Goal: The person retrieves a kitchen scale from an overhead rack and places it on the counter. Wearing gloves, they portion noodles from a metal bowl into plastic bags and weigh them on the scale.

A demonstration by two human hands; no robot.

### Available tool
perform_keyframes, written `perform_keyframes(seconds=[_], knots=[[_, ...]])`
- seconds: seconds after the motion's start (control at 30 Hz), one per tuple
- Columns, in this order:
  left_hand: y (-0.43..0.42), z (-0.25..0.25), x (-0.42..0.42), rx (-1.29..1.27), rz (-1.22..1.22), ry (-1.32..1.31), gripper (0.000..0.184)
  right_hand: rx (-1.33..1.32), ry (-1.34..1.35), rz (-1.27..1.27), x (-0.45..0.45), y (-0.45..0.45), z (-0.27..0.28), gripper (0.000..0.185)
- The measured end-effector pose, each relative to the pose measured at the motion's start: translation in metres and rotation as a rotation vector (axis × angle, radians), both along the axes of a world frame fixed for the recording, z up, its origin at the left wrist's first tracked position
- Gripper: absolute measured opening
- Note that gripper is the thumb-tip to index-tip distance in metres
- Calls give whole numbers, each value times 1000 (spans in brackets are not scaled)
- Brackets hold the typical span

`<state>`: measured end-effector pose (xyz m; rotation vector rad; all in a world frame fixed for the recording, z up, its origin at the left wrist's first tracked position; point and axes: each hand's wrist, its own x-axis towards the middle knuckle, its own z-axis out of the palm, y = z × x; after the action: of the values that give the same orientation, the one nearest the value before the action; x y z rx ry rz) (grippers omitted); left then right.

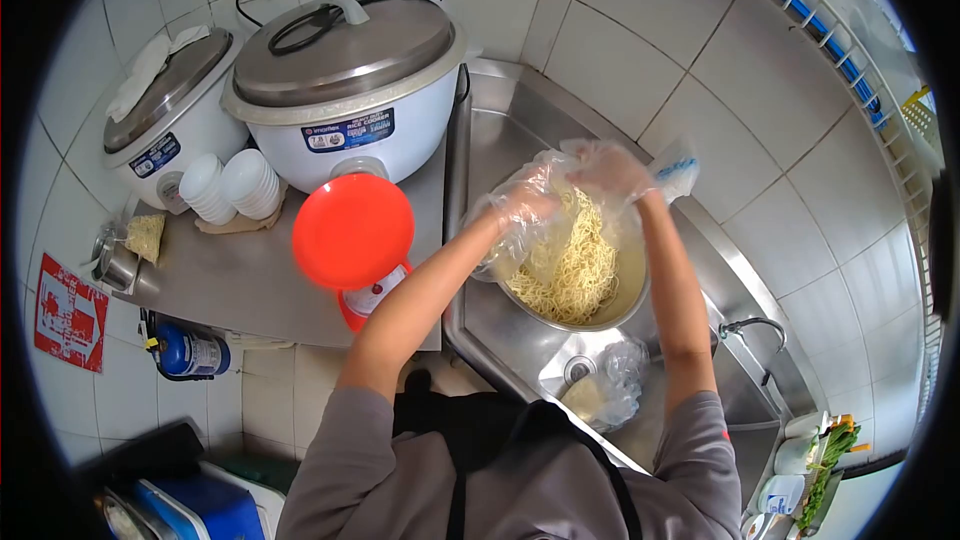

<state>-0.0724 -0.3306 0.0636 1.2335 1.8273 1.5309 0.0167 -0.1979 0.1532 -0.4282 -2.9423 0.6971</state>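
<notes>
A clear plastic bag (490,252) hangs between my hands above a metal pot (632,302) in the sink. My left hand (530,202) is closed on the bag's left side, and my right hand (612,174) grips its far right part, where blue print shows. Pale yellow noodles (578,270) lie in the pot, heaped up toward the bag. The folds of plastic partly cover my fingers. Nearer to me, beside the drain (579,370), another clear bag (622,380) lies crumpled in the sink with something pale in it.
On the left counter (250,275) stand a large rice cooker (340,100), a smaller one (170,120), stacked white bowls (250,183) and a red scale (353,230) with a round pan. A faucet (755,325) rises at the right. A wire rack (840,35) runs along the upper right wall.
</notes>
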Motion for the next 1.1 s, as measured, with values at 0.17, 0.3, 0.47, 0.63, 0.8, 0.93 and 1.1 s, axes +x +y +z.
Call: perform_keyframes(seconds=[0.17, 0.3, 0.47, 0.63, 0.8, 0.93, 1.1], knots=[[-19, 25, 4, -37, 115, 230, 68, 801, -97, 238, -15, 56, -74, 17], [-58, 79, -1, -20, -62, -154, 70, 182, 18, -35, 4, -16, 31, 20], [-136, 160, 3, 120, 161, -268, 54, -131, 235, 156, -14, -54, 102, 29], [-203, 180, -24, 145, 256, -8, 53, -207, 233, 312, -49, -110, 128, 26], [-249, 184, -26, -179, 477, 160, 58, -170, 275, 516, -113, -143, 85, 27], [-272, 169, -26, -303, 459, 44, 62, -73, 213, 579, -118, -170, 79, 26], [-281, 163, -2, -166, 474, -145, 65, -190, 182, 650, -121, -171, 76, 36]])
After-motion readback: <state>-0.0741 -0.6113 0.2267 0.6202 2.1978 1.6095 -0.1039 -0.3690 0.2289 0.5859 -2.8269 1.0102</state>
